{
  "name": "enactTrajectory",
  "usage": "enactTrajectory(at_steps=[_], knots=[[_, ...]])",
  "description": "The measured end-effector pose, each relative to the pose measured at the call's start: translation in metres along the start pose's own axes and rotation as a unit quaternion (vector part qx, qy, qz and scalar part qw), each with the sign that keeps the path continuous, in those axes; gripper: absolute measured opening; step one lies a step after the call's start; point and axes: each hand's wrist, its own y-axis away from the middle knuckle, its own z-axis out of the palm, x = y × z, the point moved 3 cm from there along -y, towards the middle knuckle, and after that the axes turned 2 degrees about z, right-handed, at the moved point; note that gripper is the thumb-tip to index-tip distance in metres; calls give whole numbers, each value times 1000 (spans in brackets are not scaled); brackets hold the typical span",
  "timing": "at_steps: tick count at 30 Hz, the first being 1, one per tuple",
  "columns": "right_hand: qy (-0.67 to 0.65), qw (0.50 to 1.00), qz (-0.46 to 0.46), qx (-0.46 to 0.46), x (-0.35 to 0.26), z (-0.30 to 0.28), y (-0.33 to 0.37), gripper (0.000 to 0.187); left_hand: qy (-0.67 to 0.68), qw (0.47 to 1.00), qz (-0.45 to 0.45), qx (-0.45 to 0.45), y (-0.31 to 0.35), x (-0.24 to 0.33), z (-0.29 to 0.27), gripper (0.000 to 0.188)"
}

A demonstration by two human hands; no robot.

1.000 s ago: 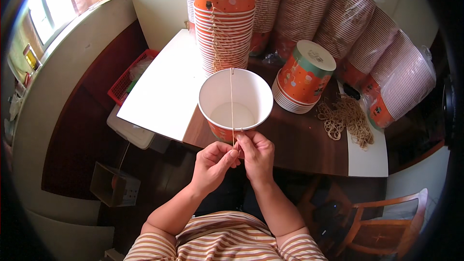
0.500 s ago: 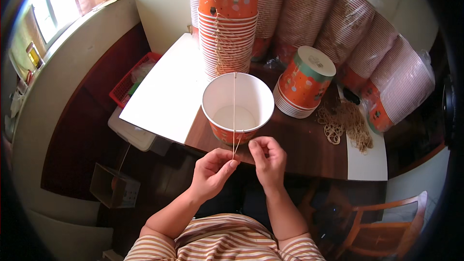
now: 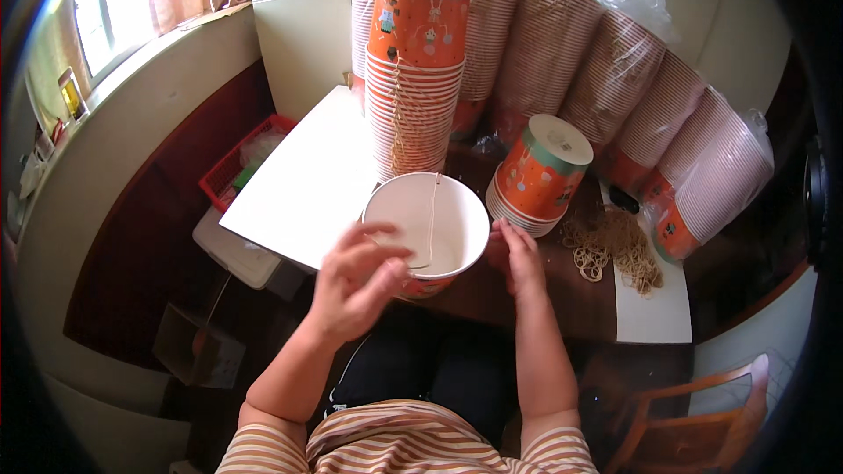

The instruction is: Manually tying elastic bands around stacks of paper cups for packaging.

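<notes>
Long sleeves of stacked paper cups [image 3: 615, 79] lean against the back wall, some wrapped in clear plastic; in front of them rises a tall stack of orange cups [image 3: 414, 79] already bound with a rubber band running up its side; beside it sits a shorter upside-down stack [image 3: 544, 171]; a white board [image 3: 307, 180] covers the left part of the dark table [image 3: 492, 298]. Nearest the person stands one open cup [image 3: 430, 233], its white inside showing, with a rubber band [image 3: 430, 219] stretched across its mouth from rim to rim, so the banding of this one looks nearly finished. The left hand [image 3: 356, 285] hovers over the near rim, fingers spread and holding nothing; the right hand [image 3: 518, 259] rests loosely against the cup's right side, fingers relaxed. A heap of spare rubber bands [image 3: 615, 250] lies to the right, suggesting more cups remain.
</notes>
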Motion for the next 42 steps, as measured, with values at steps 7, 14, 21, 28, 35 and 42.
enactTrajectory(at_steps=[7,14,21,28,35,42], knots=[[-47,997,19,-50,22,24,19,32,-192,954,-229,30,-26,-71,-38,61],[-224,960,101,-134,28,22,31,34,-57,990,-127,-24,-38,-65,-27,43],[-267,941,39,-203,3,-6,64,12,-222,973,68,5,-26,-19,-18,39],[-273,947,-70,-151,6,-17,86,15,63,987,60,-132,-3,10,25,47],[-241,955,-173,-4,4,-23,96,17,-114,987,114,-28,12,17,22,7],[-284,918,-269,59,23,2,113,18,-256,927,253,-103,69,2,69,33]])
